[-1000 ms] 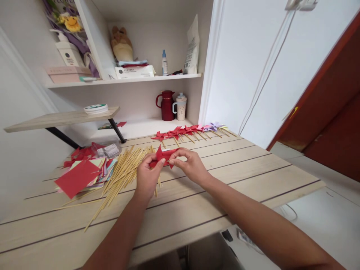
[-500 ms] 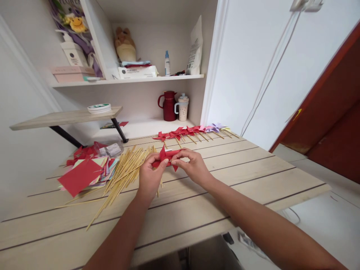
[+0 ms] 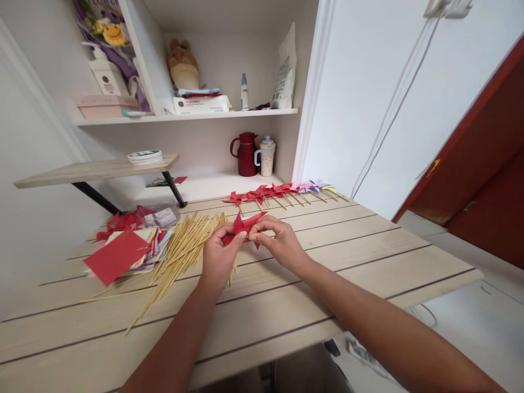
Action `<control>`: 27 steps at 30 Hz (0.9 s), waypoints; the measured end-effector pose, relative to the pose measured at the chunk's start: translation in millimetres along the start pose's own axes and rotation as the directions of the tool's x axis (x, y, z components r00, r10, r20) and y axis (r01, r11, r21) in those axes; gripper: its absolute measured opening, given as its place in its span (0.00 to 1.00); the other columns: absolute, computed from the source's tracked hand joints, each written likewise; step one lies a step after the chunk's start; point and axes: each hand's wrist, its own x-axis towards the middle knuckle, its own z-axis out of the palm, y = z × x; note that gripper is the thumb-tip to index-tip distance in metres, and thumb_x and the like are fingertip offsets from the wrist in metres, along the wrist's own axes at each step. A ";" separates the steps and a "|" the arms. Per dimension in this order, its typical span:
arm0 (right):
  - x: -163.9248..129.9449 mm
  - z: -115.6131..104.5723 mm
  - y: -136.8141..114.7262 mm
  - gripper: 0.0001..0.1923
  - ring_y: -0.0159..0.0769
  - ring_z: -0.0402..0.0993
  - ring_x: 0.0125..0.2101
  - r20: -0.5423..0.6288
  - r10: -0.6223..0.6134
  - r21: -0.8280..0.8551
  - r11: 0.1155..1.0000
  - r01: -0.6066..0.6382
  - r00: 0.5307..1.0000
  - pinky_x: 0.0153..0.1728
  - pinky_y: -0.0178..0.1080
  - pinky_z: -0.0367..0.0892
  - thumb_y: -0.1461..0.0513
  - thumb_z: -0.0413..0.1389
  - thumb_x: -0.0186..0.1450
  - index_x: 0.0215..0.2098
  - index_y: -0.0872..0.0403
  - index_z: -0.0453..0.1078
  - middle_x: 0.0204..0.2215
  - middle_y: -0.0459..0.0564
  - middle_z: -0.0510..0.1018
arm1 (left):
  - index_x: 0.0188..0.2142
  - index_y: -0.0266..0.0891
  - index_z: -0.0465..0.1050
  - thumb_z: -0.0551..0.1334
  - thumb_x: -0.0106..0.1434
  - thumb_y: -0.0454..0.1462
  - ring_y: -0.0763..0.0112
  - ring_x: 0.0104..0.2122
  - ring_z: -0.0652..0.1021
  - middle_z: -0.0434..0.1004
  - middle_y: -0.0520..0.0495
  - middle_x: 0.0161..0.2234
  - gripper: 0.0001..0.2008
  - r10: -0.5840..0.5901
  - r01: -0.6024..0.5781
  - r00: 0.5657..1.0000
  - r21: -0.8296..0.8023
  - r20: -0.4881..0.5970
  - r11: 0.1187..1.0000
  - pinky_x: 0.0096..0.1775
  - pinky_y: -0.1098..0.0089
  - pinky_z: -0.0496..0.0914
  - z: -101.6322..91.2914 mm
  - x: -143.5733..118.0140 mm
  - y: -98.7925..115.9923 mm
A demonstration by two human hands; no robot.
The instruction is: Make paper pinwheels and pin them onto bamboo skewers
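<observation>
Between my two hands, above the table, is a red paper pinwheel [image 3: 246,222] with pointed blades. My left hand [image 3: 221,252] grips its left side, thumb pressed near the middle. On the other side my right hand [image 3: 280,239] pinches close to the centre with thumb and forefinger; whatever small piece lies between those fingertips is too small to make out. Just left of my left hand, many thin wooden sticks [image 3: 180,254] lie in a loose heap. Farther left, a red paper square [image 3: 117,256] tops a pile of patterned paper sheets [image 3: 158,243].
Along the table's back edge lies a row of red pinwheels [image 3: 262,193] and a purple pinwheel [image 3: 313,186] on sticks. A clear plastic packet [image 3: 161,217] sits by the small wooden stand [image 3: 98,170]. Behind stand a dark red jug [image 3: 246,155] and a speckled cup [image 3: 267,158].
The pinwheel has tilted slightly, its right blade now pointing more upward. My hands keep nearly the same place and grip.
</observation>
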 end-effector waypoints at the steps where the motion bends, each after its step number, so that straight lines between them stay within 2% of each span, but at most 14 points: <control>1: 0.1 -0.1 0.2 0.07 0.39 0.73 0.36 0.009 0.001 0.002 1.000 -0.001 1.000 0.42 0.42 0.67 0.62 0.64 0.63 0.27 0.50 0.76 0.29 0.46 0.77 | 0.31 0.40 0.80 0.72 0.55 0.40 0.63 0.41 0.78 0.80 0.46 0.37 0.07 -0.001 0.001 1.000 0.002 -0.006 1.000 0.47 0.64 0.71 0.1 -0.2 0.1; 11: -0.4 -2.1 -6.0 0.10 0.38 0.72 0.35 0.023 -0.012 0.024 1.000 0.011 1.000 0.42 0.41 0.66 0.60 0.62 0.64 0.26 0.51 0.73 0.28 0.46 0.77 | 0.38 0.39 0.81 0.72 0.56 0.42 0.62 0.42 0.79 0.82 0.44 0.40 0.12 -0.071 0.071 0.997 -0.051 -0.008 0.996 0.50 0.62 0.71 -0.6 -0.3 -4.3; 27: -0.6 -1.0 -5.1 0.07 0.37 0.72 0.32 0.030 0.061 0.078 0.995 -0.063 0.998 0.39 0.39 0.65 0.61 0.62 0.63 0.27 0.51 0.74 0.27 0.45 0.76 | 0.32 0.41 0.80 0.72 0.55 0.41 0.62 0.41 0.78 0.80 0.46 0.37 0.08 -0.002 0.002 1.000 -0.038 -0.011 0.999 0.47 0.63 0.71 -1.3 0.1 -4.0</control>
